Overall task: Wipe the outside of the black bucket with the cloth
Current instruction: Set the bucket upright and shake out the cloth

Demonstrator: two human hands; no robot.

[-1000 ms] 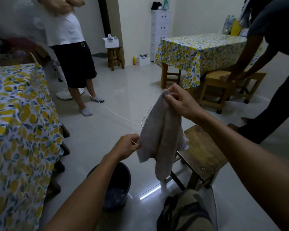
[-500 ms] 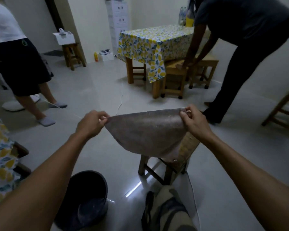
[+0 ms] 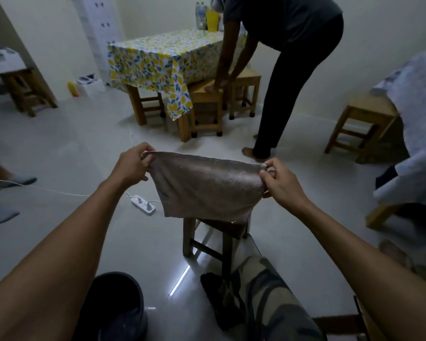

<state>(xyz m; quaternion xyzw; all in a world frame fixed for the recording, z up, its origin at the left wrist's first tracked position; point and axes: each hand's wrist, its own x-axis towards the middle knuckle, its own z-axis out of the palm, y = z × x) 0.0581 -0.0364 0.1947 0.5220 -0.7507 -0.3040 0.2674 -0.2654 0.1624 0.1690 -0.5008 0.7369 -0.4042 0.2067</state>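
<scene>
A grey-brown cloth [image 3: 204, 185] hangs spread out flat in front of me. My left hand [image 3: 130, 164] pinches its top left corner and my right hand [image 3: 279, 182] pinches its top right corner, both at chest height. The black bucket [image 3: 123, 308] stands on the floor at the bottom of the view, partly hidden under my left forearm. Neither hand touches the bucket.
A small wooden stool [image 3: 214, 237] stands right behind the cloth. A white power strip [image 3: 143, 205] with its cable lies on the floor. A person [image 3: 288, 70] bends over stools beside a lemon-print table [image 3: 162, 60]. Another stool [image 3: 362, 124] is at right. My camouflage-clad leg [image 3: 263, 303] is at the bottom.
The cloth went from hanging bunched in my hands to stretched out wide between them. My view swung right and the bucket slid lower left in the frame.
</scene>
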